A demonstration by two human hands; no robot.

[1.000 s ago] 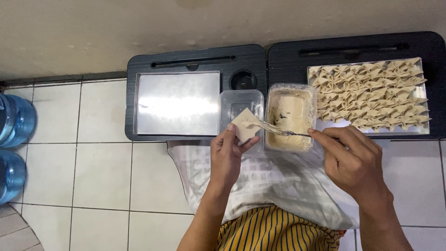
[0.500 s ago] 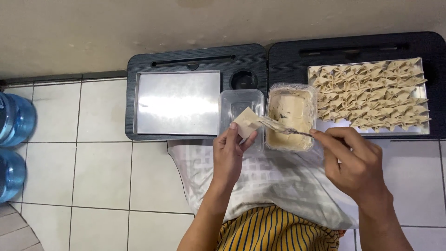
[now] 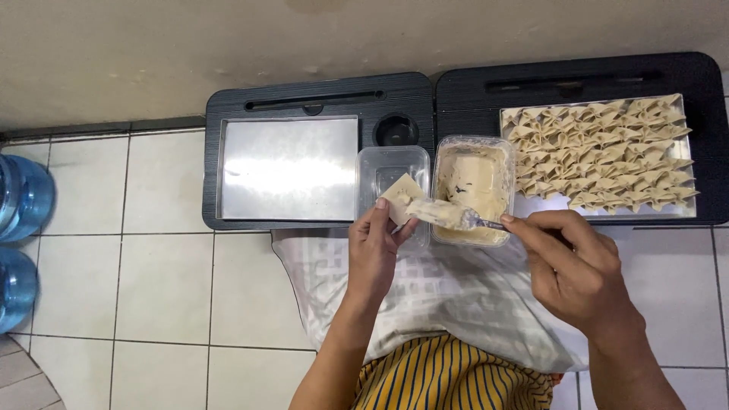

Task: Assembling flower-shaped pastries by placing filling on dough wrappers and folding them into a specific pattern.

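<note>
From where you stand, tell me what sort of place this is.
Probably a home floor used as a food-prep spot. Two low black lap tables stand on white floor tiles against a wall, a metal tray holds rows of folded dumplings, and blue water jugs stand alongside.

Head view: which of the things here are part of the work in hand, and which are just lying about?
In use:
- left hand holding a square wrapper
- right hand holding a fork loaded with filling
- tub of filling
- tray of folded dumplings
- empty steel tray

Lying about:
- blue water bottles
- empty clear tub
- cloth on the lap
</note>
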